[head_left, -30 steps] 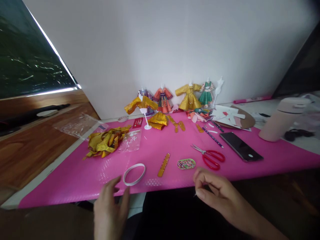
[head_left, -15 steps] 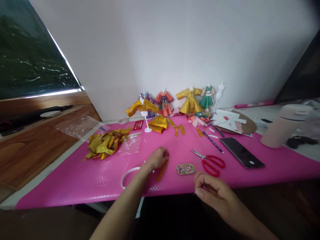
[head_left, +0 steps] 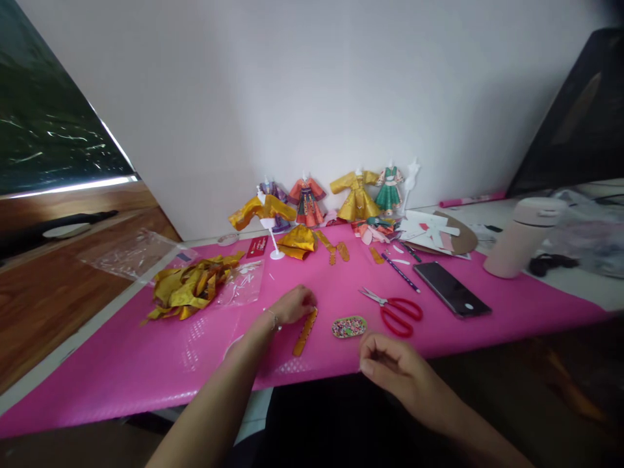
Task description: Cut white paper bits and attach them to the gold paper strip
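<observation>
Under the left hand [head_left: 292,304] lies a stiff gold strip [head_left: 305,323] with a notched edge. The fingers curl onto its far end, pinching or merely pressing, I cannot tell. The right hand [head_left: 394,370], nearer the body and off the pink mat [head_left: 146,370], has its fingertips pinched together, on what I cannot see. Beyond the left hand, glossy paper dresses [head_left: 312,201] stand finished on white stands, while a gold skirt [head_left: 296,240] lies loose, seemingly unassembled. Right of the strip sit an oval bead dish [head_left: 349,326] and red scissors [head_left: 392,311]
</observation>
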`<action>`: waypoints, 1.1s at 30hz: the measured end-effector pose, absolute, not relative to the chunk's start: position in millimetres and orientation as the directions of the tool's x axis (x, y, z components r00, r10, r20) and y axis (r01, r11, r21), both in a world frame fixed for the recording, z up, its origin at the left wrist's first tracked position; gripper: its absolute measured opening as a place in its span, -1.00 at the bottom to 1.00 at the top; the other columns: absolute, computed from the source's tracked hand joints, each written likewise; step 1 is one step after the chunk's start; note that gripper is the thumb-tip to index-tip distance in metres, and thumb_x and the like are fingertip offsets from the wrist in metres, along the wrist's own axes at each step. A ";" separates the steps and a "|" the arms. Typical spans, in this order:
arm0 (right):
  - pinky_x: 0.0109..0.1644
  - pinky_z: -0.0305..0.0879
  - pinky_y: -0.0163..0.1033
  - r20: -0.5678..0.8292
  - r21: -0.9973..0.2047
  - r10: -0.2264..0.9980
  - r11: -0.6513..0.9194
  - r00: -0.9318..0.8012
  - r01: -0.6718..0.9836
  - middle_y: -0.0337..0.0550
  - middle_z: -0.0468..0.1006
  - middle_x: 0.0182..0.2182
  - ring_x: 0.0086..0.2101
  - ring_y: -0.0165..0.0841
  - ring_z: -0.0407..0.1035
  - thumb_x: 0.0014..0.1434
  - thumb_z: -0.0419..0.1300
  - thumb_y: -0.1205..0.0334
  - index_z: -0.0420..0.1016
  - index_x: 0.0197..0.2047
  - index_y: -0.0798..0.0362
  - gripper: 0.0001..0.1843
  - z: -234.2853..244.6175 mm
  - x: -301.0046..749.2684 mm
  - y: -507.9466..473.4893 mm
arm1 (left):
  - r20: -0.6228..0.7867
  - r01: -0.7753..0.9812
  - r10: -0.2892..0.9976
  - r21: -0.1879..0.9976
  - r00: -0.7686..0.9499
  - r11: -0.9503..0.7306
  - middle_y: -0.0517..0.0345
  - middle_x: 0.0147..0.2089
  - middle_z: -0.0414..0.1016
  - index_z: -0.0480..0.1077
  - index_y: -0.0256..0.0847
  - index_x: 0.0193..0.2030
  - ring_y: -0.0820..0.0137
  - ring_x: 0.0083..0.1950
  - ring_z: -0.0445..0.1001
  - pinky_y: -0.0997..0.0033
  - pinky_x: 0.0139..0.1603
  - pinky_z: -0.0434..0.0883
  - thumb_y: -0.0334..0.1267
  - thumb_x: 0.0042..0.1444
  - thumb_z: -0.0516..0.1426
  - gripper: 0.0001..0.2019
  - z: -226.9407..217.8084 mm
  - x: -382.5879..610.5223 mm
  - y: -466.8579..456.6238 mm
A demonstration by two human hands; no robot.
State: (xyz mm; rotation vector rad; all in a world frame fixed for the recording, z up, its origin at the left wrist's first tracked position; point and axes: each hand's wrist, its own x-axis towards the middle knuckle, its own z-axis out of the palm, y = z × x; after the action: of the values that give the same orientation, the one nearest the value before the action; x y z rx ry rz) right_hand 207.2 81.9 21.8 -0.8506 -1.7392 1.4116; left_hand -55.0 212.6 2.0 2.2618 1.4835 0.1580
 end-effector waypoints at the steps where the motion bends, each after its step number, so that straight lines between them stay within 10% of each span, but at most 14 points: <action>1: -0.27 0.14 -0.25 0.128 -0.983 0.845 0.177 -0.519 0.046 -0.29 0.27 -0.42 -0.36 -0.37 0.19 0.28 0.13 0.10 0.28 -0.38 0.01 -0.76 22.0 207.0 81.6 | -0.144 0.844 0.891 0.413 0.432 -0.342 -0.02 0.12 0.48 0.40 -0.22 0.12 0.19 0.02 0.53 0.02 0.00 0.52 -0.19 0.28 0.19 -0.69 2.6 -54.7 213.4; 23: -0.25 0.13 -0.23 0.136 -0.987 0.834 0.158 -0.534 -0.004 -0.29 0.22 -0.39 -0.36 -0.36 0.15 0.31 0.10 0.10 0.28 -0.36 0.00 -0.77 4.9 201.7 84.2 | 0.034 0.574 0.972 0.801 0.234 -0.167 0.04 -0.03 0.53 0.43 -0.25 0.03 0.29 -0.15 0.56 0.17 -0.15 0.55 -0.18 0.29 0.18 -0.75 9.8 -67.4 185.1; 33: 0.18 0.15 -0.11 0.174 -0.964 0.847 0.251 -0.502 0.090 -0.11 0.43 0.02 0.09 -0.23 0.30 0.31 0.12 0.20 0.38 -0.31 -0.01 -0.87 33.7 196.1 56.8 | 0.138 0.219 0.972 0.959 0.189 -0.179 0.27 -0.41 0.43 0.37 -0.19 -0.20 0.45 -0.38 0.39 0.44 -0.34 0.30 -0.28 0.17 0.20 -0.90 58.9 -23.1 72.8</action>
State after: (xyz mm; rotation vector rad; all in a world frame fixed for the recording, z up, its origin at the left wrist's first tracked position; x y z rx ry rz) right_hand 196.1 56.8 33.7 -0.8595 -1.7940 1.3138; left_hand -23.1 72.8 58.9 1.5803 1.1663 1.0716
